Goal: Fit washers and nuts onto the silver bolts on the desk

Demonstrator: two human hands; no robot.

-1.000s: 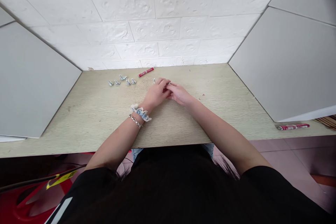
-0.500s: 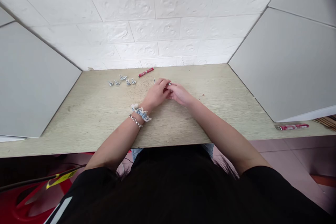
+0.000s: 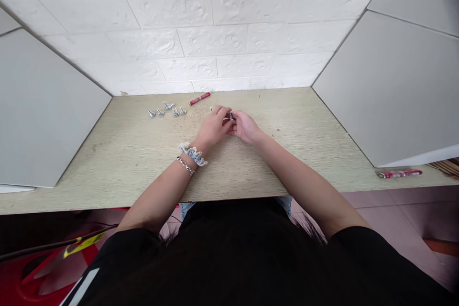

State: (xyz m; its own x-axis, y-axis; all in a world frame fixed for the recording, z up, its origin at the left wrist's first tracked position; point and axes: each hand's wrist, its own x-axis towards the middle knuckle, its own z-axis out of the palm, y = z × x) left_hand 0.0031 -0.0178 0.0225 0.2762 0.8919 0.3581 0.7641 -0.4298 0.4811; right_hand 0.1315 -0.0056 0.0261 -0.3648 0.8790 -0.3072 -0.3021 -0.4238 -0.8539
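A small silver bolt (image 3: 231, 116) stands between the fingertips of both hands, above the middle of the wooden table (image 3: 229, 172). My left hand (image 3: 214, 125) is closed on it from the left, with a blue and white scrunchie and a chain bracelet on the wrist. From the right, my right hand (image 3: 245, 127) pinches the same bolt, its fingers curled beneath. Part of the bolt is hidden by the fingers. Just behind my left hand, the tip of another bolt (image 3: 211, 109) shows; the rest of it is covered.
Several silver bolts (image 3: 175, 112) stand or lie at the back left of the table. A red tube (image 3: 200, 99) lies near the white brick wall (image 3: 229, 38). Another red tube (image 3: 400, 173) rests by the right front edge. Grey panels (image 3: 390, 91) flank both sides.
My fingertips have shifted slightly, and the bolt between them now shows more clearly. Both arms stay where they were, and the other bolts have not moved.
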